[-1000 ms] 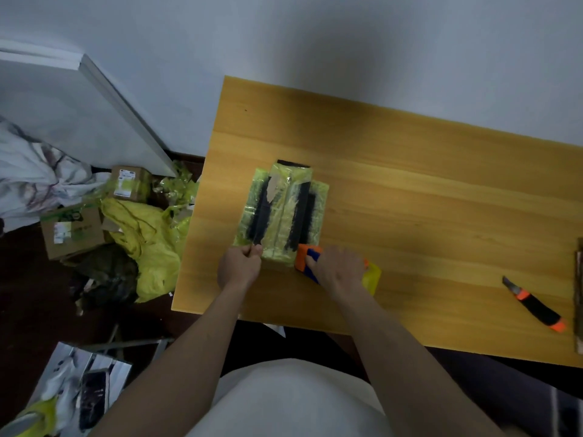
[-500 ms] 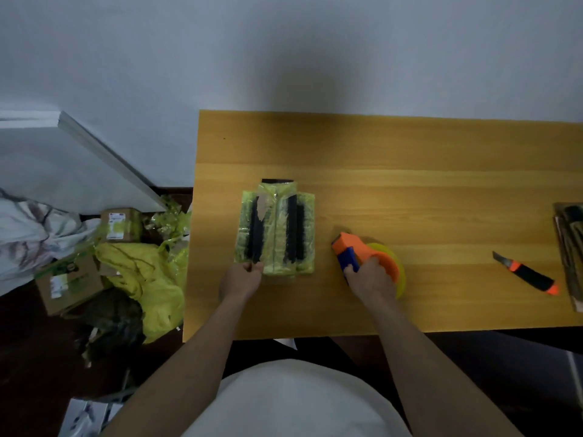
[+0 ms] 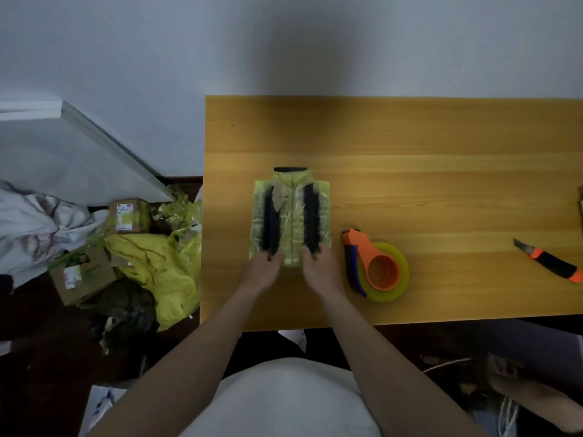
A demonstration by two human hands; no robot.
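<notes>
I see the package point(image 3: 291, 220) lying flat on the wooden table point(image 3: 410, 137), in the left part of it and a little toward the near edge. It is wrapped in yellow-green shiny tape, and two black stripes run along it from far to near. A black edge shows at its far end. Both hands are on its near end. The left hand point(image 3: 262, 269) grips the near left corner, with the fingers bent over the end of the left black stripe. The right hand point(image 3: 321, 268) grips the near right corner in the same way, with the fingers bent over the end of the right stripe. The thumbs are hidden from me, so I cannot tell how they lie under the package. The two hands are near each other but apart. Just beside the right hand, on its right, the tape dispenser point(image 3: 377, 269) lies on the table. It is orange with a blue handle and carries a yellow roll, and no hand touches it. Well apart, close to the right edge of the view, lies a utility knife point(image 3: 549, 261) with an orange and black handle. On the floor to the left of the table I see cardboard boxes point(image 3: 82, 272) and a yellow bag point(image 3: 157, 266).
</notes>
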